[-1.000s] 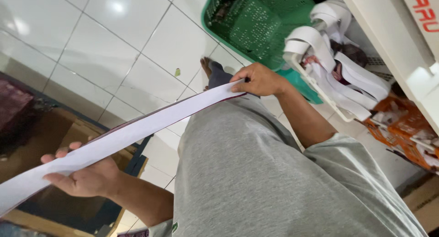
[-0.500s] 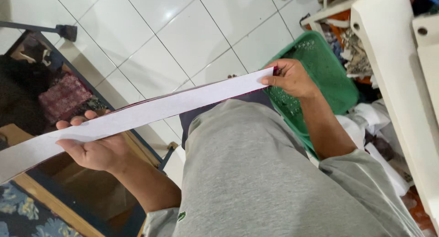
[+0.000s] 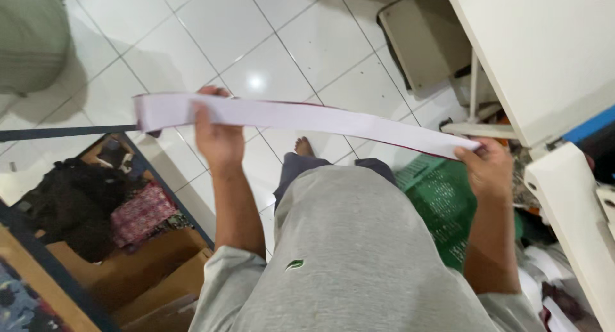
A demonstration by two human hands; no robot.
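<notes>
Two bare hands stretch a long, flat white paper strip (image 3: 301, 117) level above a grey-shirted belly. The left hand (image 3: 218, 137) has its fingers clamped over the strip near one end; the right hand (image 3: 490, 169) pinches the other end. Below the right hand sits a green perforated plastic basket (image 3: 442, 201), contents hidden. Beyond lies glossy white floor tile (image 3: 256, 37).

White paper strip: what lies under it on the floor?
Under the white paper strip, held by left hand and right hand, lie white floor tiles and a bare foot. Tiles directly behind it are covered.
</notes>
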